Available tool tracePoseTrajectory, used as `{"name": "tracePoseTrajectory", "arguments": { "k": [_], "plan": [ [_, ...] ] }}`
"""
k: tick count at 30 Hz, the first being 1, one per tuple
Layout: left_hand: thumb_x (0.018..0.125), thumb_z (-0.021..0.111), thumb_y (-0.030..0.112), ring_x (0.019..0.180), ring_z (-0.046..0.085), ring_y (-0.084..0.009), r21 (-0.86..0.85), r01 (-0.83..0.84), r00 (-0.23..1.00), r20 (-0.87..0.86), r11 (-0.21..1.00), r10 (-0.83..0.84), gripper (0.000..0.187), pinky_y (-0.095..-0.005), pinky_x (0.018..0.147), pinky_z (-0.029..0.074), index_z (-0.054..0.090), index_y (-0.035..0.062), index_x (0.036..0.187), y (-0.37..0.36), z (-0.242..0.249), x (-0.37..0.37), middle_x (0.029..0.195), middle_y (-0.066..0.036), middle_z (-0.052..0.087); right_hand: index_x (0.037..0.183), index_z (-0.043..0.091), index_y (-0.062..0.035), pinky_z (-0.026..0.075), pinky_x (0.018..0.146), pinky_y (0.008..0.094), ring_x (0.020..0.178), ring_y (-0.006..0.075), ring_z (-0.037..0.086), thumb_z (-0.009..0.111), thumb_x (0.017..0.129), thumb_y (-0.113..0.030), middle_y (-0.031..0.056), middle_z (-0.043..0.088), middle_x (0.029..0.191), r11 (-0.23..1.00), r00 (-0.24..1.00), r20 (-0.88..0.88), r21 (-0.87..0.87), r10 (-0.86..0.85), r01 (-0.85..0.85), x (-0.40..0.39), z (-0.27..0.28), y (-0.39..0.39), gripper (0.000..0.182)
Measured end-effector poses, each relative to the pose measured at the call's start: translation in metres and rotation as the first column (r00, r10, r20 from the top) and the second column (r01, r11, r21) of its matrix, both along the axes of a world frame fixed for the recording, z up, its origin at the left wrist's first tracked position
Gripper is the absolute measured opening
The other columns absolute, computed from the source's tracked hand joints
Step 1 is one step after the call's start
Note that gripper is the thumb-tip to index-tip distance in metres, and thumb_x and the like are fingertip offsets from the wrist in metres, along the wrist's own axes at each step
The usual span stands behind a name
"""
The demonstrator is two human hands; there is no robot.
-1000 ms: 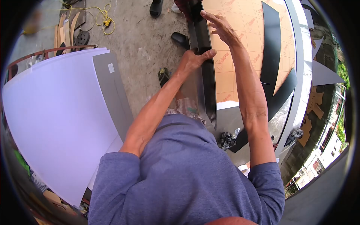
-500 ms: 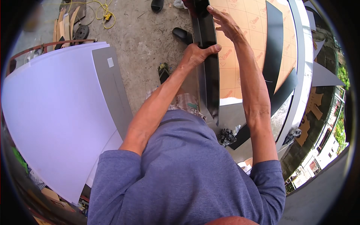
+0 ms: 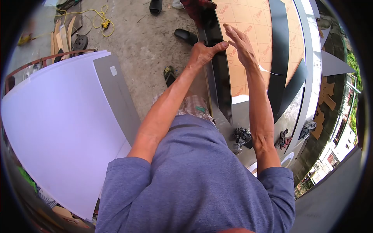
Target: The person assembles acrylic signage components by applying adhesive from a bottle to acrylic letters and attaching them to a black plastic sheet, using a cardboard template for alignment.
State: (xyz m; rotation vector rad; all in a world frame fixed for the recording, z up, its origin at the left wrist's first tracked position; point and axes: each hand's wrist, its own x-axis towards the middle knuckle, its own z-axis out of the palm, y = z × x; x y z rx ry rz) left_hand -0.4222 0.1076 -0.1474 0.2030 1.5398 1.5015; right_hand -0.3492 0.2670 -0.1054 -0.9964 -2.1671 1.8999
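Note:
My left hand [image 3: 205,53] grips a long black angled strip [image 3: 222,83] at the table's left side. Its thumb lies over the strip's upper edge, while the other fingers are mostly hidden behind its outer wall. My right hand [image 3: 241,44] holds nothing, with fingers stretched out and partly apart. It hovers just right of the strip, over a brown sheet [image 3: 238,70] with red printed marks. Two flat dark strips [image 3: 278,46] lie across that sheet, one crossing under the other near my right forearm.
White sheets [image 3: 58,116] and a grey panel [image 3: 116,83] stand at my left. Black slippers [image 3: 185,36] and a yellow cord [image 3: 104,24] lie on the concrete floor. A red plaid garment of another person [image 3: 191,11] shows at the strip's far end. Crumpled dark plastic [image 3: 241,135] sits near my right elbow.
My right hand has come off the black angled strip and moved nearer to me and to the right. The left hand keeps its grip. The view has shifted slightly.

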Motion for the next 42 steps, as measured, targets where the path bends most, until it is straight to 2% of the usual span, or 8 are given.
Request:
{"name": "tracePoseTrajectory", "arguments": {
  "k": [3,12,16,24,34,37,40,42],
  "plan": [
    [0.070,0.085,0.061,0.099,0.066,-0.0184,-0.029,0.013,1.000,-0.011,0.999,-0.013,0.075,-0.0315,0.088,0.050,0.071,-0.0019,0.110,0.002,-0.009,0.001,0.104,-0.010,0.071,0.126,0.065,0.0044,0.048,0.098,0.0342,0.111,0.0245,0.065,0.062,0.098,-0.046,0.0152,0.071,0.114,0.982,0.983,-0.078,0.083,-0.166,0.172,0.049,0.024,-0.029,0.058],
    [0.068,0.082,0.068,0.099,0.067,-0.0196,0.080,-0.053,0.994,-0.093,0.995,0.060,0.085,-0.0343,0.090,0.051,0.070,-0.0048,0.112,0.004,0.003,0.001,0.103,-0.013,0.073,0.111,0.072,-0.0019,0.052,0.083,0.0313,0.094,0.0172,0.068,0.063,0.100,-0.030,0.0094,0.074,0.100,0.912,0.962,-0.076,0.307,-0.261,0.272,0.113,0.019,-0.050,0.031],
    [0.070,0.084,0.062,0.090,0.059,-0.0150,0.008,-0.065,0.995,-0.081,0.998,0.066,0.078,-0.0310,0.081,0.048,0.067,-0.0041,0.107,0.004,-0.011,0.000,0.097,-0.005,0.065,0.116,0.069,0.0029,0.053,0.084,0.0313,0.097,0.0182,0.067,0.057,0.103,-0.039,0.0108,0.073,0.108,0.959,0.995,-0.041,0.265,-0.089,0.097,0.024,0.031,-0.003,0.046],
    [0.068,0.085,0.061,0.081,0.057,-0.0149,0.050,-0.142,0.987,-0.066,0.989,0.145,0.073,-0.0294,0.078,0.046,0.067,-0.0011,0.102,0.006,-0.001,0.002,0.089,-0.003,0.062,0.112,0.072,0.0041,0.054,0.078,0.0346,0.091,0.0178,0.066,0.072,0.086,-0.059,0.0135,0.071,0.097,0.958,0.976,0.087,0.189,0.202,-0.215,-0.105,0.006,0.039,0.069],
    [0.068,0.086,0.060,0.091,0.060,-0.0151,0.008,-0.078,0.996,-0.036,0.997,0.078,0.075,-0.0306,0.084,0.047,0.067,-0.0010,0.107,0.001,0.003,0.001,0.098,-0.005,0.065,0.100,0.076,0.0008,0.053,0.078,0.0306,0.083,0.0141,0.066,0.079,0.086,-0.045,0.0069,0.071,0.088,0.978,0.982,-0.087,-0.115,0.165,-0.175,-0.098,0.012,0.033,0.048],
    [0.068,0.086,0.060,0.091,0.061,-0.0151,0.020,-0.088,0.996,0.035,0.996,0.087,0.075,-0.0307,0.084,0.048,0.067,-0.0014,0.108,0.002,0.008,0.003,0.099,-0.005,0.065,0.105,0.076,0.0041,0.055,0.080,0.0333,0.084,0.0192,0.071,0.077,0.086,-0.048,0.0137,0.075,0.089,0.987,0.984,-0.114,-0.069,0.138,-0.147,-0.097,0.006,0.034,0.056],
    [0.068,0.087,0.059,0.094,0.060,-0.0152,0.054,-0.122,0.992,0.038,0.991,0.120,0.077,-0.0304,0.086,0.047,0.066,-0.0021,0.110,0.002,0.011,0.005,0.100,-0.005,0.065,0.108,0.075,0.0025,0.056,0.078,0.0321,0.085,0.0182,0.071,0.073,0.090,-0.048,0.0124,0.075,0.091,0.970,0.991,-0.129,0.241,0.035,-0.003,-0.092,-0.005,0.026,0.054],
    [0.068,0.087,0.059,0.095,0.060,-0.0158,0.043,-0.117,0.993,0.033,0.992,0.115,0.079,-0.0306,0.088,0.047,0.066,-0.0031,0.111,0.003,0.004,0.002,0.101,-0.006,0.065,0.109,0.072,0.0022,0.054,0.076,0.0301,0.084,0.0155,0.069,0.070,0.094,-0.047,0.0087,0.074,0.090,0.979,0.978,-0.190,0.164,-0.088,0.120,-0.065,0.017,0.012,0.052]
  ]
}}
